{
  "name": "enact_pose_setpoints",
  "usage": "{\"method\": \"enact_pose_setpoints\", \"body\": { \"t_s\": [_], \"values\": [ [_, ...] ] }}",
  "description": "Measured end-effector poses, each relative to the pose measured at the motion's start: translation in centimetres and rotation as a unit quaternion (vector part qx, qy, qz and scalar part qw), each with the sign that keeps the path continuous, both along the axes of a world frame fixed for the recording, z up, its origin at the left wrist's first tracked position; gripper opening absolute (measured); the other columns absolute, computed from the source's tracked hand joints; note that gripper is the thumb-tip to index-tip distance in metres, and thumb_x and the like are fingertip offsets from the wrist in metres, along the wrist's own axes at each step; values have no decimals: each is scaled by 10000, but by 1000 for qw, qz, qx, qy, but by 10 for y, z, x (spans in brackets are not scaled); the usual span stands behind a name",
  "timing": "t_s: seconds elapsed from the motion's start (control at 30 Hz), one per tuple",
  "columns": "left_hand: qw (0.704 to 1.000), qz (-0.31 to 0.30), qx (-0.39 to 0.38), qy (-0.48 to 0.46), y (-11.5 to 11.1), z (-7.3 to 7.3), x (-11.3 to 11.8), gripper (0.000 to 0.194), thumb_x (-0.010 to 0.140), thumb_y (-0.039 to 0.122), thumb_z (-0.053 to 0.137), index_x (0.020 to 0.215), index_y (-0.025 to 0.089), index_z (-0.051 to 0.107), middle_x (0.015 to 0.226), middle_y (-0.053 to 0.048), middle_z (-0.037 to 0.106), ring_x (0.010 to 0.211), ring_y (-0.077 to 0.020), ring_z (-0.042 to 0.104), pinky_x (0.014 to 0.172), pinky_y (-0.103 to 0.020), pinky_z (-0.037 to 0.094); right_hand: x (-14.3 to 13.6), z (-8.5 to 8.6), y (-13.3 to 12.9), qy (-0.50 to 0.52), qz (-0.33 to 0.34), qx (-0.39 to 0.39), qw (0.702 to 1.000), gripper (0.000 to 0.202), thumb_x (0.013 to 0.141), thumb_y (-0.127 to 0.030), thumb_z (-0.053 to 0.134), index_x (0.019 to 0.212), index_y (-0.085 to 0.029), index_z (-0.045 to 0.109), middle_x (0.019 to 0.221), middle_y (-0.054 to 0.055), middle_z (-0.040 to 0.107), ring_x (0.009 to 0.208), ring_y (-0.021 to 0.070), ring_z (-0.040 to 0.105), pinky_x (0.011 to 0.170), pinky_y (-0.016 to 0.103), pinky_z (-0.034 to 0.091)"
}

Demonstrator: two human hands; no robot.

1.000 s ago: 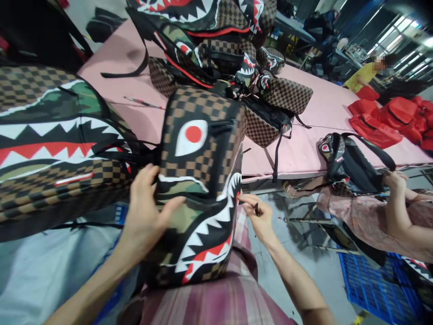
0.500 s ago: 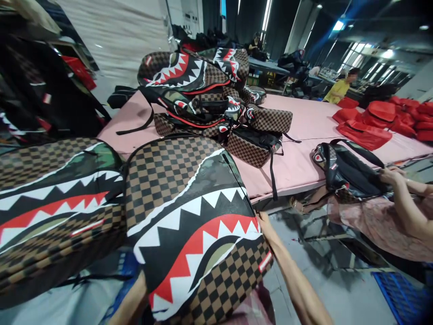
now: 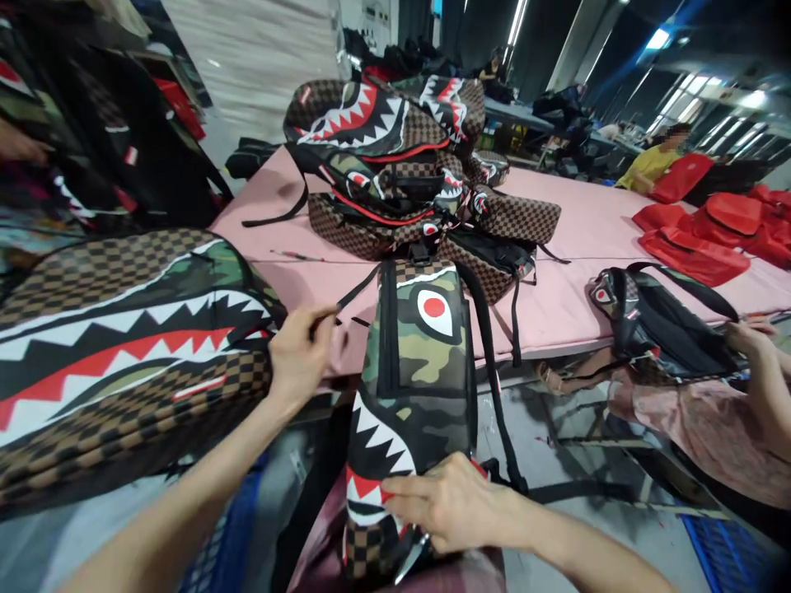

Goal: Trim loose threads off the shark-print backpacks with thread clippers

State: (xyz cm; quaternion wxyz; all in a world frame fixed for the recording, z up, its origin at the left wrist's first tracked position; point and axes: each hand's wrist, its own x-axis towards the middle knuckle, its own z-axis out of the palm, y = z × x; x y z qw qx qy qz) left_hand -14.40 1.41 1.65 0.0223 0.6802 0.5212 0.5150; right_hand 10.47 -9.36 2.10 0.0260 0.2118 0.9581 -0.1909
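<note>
A backpack (image 3: pixel 426 371) with camouflage, brown-black checks, a red-and-white eye and shark teeth stands on edge before me, its narrow side facing up. My left hand (image 3: pixel 302 350) is closed in a pinch on a thin black strap (image 3: pixel 359 288) at the backpack's far left. My right hand (image 3: pixel 448 502) lies across the near end, fingers pressed on the painted teeth. A shiny metal-bladed tool (image 3: pixel 413 558) sticks out beneath this palm; its handle is hidden. To the left lies another shark-mouth backpack (image 3: pixel 124 346), close to my left wrist.
Several checked backpacks (image 3: pixel 371 132) are piled on the pink table (image 3: pixel 587 206). Red bags (image 3: pixel 698 239) lie at its right. A seated co-worker's hands (image 3: pixel 751 338) hold a black backpack (image 3: pixel 673 321). Blue crates (image 3: pixel 720 548) stand on the floor.
The backpack has turned from its wide shark-mouth front to its narrow side. My left hand has come up from beneath to the strap; my right hand has moved from its side onto the near end.
</note>
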Motion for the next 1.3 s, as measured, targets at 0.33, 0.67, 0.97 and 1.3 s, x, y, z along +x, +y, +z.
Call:
{"method": "enact_pose_setpoints", "body": {
  "t_s": [0.33,0.67,0.97,1.3],
  "values": [
    [864,-284,-85,406,28,40,82,691,744,296,694,1348,196,373,1492,-122,259,1381,-308,172,1108,-475,160,1,44,46,-90,-303,115,942,406,829,-84,367,1180,-200,533,1125,86,566,748,163,629,557,260,459],
    [834,-293,-136,448,36,36,81,918,651,239,748,1417,241,241,1541,-99,80,1396,-324,78,1095,-481,134,-18,49,71,-133,-277,36,951,263,879,-326,502,1043,-152,612,973,98,651,845,238,646,675,291,440],
    [861,-268,-99,420,20,14,91,853,688,165,684,1415,236,244,1537,-85,111,1384,-350,115,1069,-530,184,-9,42,62,-8,-217,-42,975,71,817,-233,595,773,-179,584,718,1,634,653,146,603,565,218,350],
    [931,-269,-148,198,-33,34,56,256,841,192,519,1090,183,580,1219,-101,569,1171,-244,480,954,-389,390,9,15,23,212,-215,-13,953,176,803,-69,464,917,-165,557,832,16,551,622,85,515,527,182,374]
  ]
}}
